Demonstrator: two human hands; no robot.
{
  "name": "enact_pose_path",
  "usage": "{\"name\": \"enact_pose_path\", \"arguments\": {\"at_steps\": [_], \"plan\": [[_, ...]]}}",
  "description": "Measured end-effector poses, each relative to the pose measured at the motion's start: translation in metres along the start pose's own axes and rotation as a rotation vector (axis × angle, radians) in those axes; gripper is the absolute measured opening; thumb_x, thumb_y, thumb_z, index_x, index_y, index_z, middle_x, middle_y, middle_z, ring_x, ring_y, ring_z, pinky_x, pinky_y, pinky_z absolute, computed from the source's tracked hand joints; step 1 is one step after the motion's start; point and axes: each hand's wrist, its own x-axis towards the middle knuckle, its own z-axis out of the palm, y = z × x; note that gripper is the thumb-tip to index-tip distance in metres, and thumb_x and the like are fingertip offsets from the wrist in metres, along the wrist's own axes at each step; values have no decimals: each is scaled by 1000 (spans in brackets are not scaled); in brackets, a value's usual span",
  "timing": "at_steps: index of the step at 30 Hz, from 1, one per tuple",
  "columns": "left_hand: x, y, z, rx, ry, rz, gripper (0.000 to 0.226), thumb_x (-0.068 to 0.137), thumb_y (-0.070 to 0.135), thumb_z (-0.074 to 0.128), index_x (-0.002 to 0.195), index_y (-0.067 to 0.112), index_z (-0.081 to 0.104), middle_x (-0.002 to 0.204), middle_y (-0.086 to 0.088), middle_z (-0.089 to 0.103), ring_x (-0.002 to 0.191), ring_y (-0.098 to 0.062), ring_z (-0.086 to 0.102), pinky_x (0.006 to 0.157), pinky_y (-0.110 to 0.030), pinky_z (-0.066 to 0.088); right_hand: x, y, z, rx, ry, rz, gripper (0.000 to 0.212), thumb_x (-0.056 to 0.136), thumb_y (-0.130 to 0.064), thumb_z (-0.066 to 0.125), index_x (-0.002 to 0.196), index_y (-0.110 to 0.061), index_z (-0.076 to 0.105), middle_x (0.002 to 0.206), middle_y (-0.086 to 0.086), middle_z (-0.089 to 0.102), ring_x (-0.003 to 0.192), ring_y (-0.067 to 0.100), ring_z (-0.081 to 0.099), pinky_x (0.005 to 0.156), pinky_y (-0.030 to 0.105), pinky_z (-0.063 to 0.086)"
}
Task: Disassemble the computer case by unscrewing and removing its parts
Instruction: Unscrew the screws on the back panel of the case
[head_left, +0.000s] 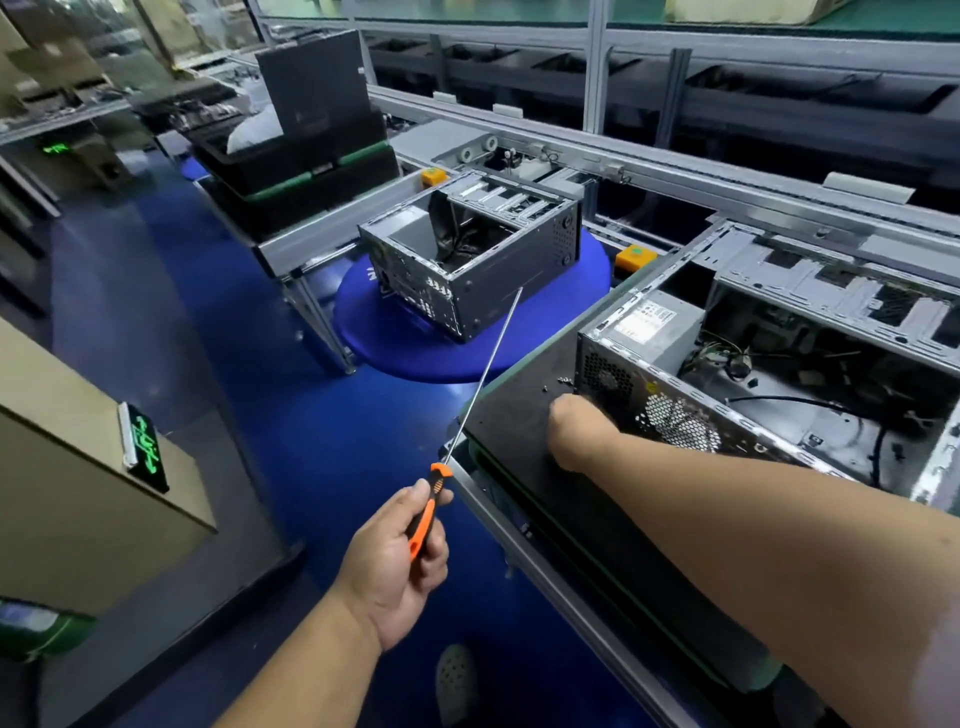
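An open computer case (727, 410) lies on a black mat (514, 410) at the right, its side panel off. A grey power supply (654, 327) and loose cables show inside. A few small screws (563, 382) lie on the mat by the case's rear corner. My right hand (576, 431) reaches down onto the mat just below those screws, and its fingers are hidden from me. My left hand (395, 566) grips the orange-and-black handle of a long screwdriver (426, 514) out over the floor. The thin shaft points up and to the right, clear of the case.
A second stripped case (467, 270) sits on a round blue platform (395, 332) ahead. Stacked black trays (301, 171) stand at the back left, and a cardboard box (78, 467) is at the left. Conveyor rails (727, 182) run behind. My shoe (457, 680) is on the blue floor.
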Motion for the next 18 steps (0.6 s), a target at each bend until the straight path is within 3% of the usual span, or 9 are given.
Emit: {"name": "enact_pose_path", "arguments": {"at_steps": [3, 5, 6, 9, 14, 18], "plan": [[32, 27, -2, 22, -86, -1, 38, 96, 41, 61, 103, 7, 75, 63, -10, 45, 50, -17, 31, 54, -34, 17, 17, -24, 2, -27, -29, 28, 17, 96, -9, 57, 101, -5, 73, 100, 12, 71, 85, 29, 66, 54, 24, 35], [55, 47, -7, 41, -131, -7, 38, 93, 42, 62, 102, 8, 77, 63, -10, 45, 51, -17, 30, 56, -36, 16, 36, -29, 9, -271, -35, -90, 21, 94, -12, 57, 73, -8, 58, 77, 6, 59, 65, 23, 56, 55, 28, 37], [67, 57, -9, 50, -154, -10, 38, 94, 42, 62, 102, 9, 78, 63, -10, 45, 51, -17, 31, 56, -36, 16, 43, -30, 11, -233, -8, -59, 23, 93, -12, 55, 71, -9, 49, 79, 6, 54, 69, 23, 55, 63, 30, 39], [102, 83, -16, 70, -220, -28, 37, 97, 40, 60, 106, 8, 77, 63, -8, 47, 50, -16, 34, 57, -36, 15, 60, -31, 21, -537, 66, -325, 14, 97, -11, 40, 93, -15, 52, 108, 15, 53, 104, 34, 55, 87, 39, 46], [151, 103, -14, 143, -311, -69, 37, 107, 35, 51, 113, 2, 67, 62, -10, 46, 50, -16, 33, 51, -30, 22, 59, -19, 44, -538, 213, -375, 26, 88, -1, 36, 102, -17, 51, 110, 9, 50, 100, 31, 47, 82, 39, 41], [174, 103, 1, 204, -400, -114, 35, 109, 37, 49, 114, 7, 67, 65, -11, 49, 52, -16, 38, 51, -29, 26, 61, -9, 45, -491, 268, -390, 27, 93, -11, 28, 103, -21, 51, 111, 3, 49, 104, 26, 44, 88, 36, 42]]}}
